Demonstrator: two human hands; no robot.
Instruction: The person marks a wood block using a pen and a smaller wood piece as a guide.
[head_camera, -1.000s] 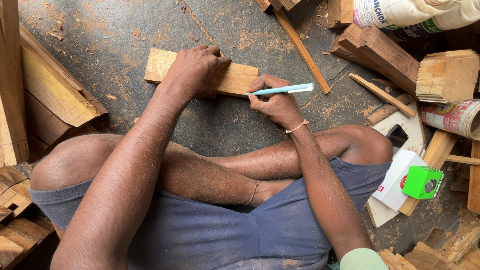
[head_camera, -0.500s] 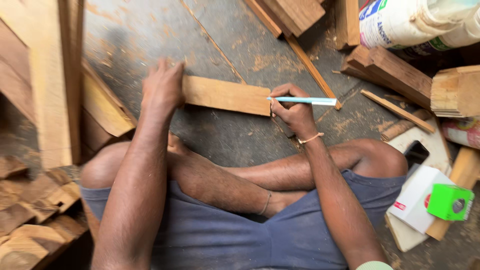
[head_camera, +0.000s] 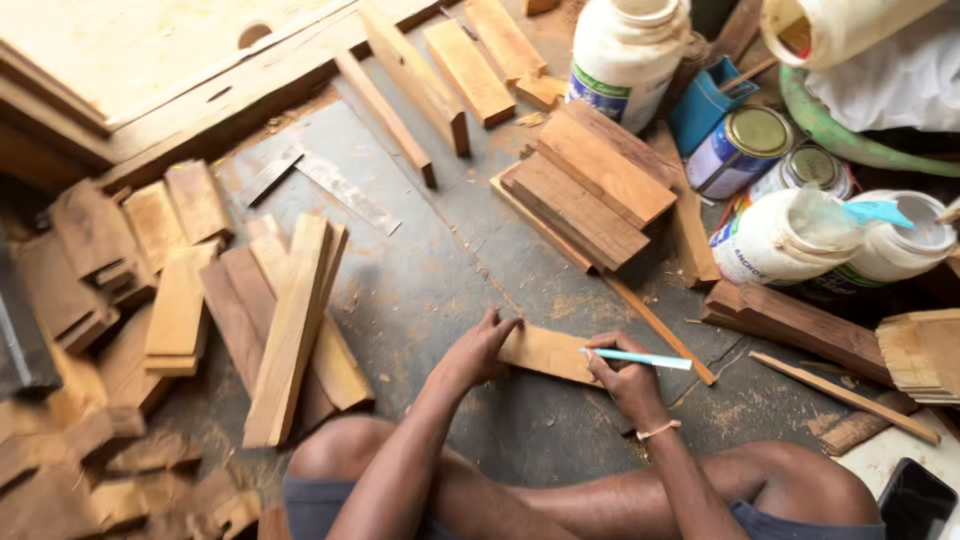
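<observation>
Tilting upward since the earlier frames, the view is now taking in much more of the floor ahead, while the work itself is hardly changing: the small board (head_camera: 545, 352) is lying flat on the grey floor (head_camera: 450, 280) just in front of the person's crossed legs. Nearest, the left hand (head_camera: 478, 352) is pressing down on the board's left end with fingers spread, and the right hand (head_camera: 625, 378) is gripping a pale blue pen (head_camera: 640, 358) whose length is lying across the board's right end, so marking seems to be carrying on. Beyond the board, a thin strip (head_camera: 655, 325) is resting at a slant, and a stack of planks (head_camera: 590, 185) is sitting farther out. To the left, loose boards (head_camera: 285, 320) are piling up. Farthest off, white jars (head_camera: 625, 55) and tins (head_camera: 745, 145) are crowding the upper right.
</observation>
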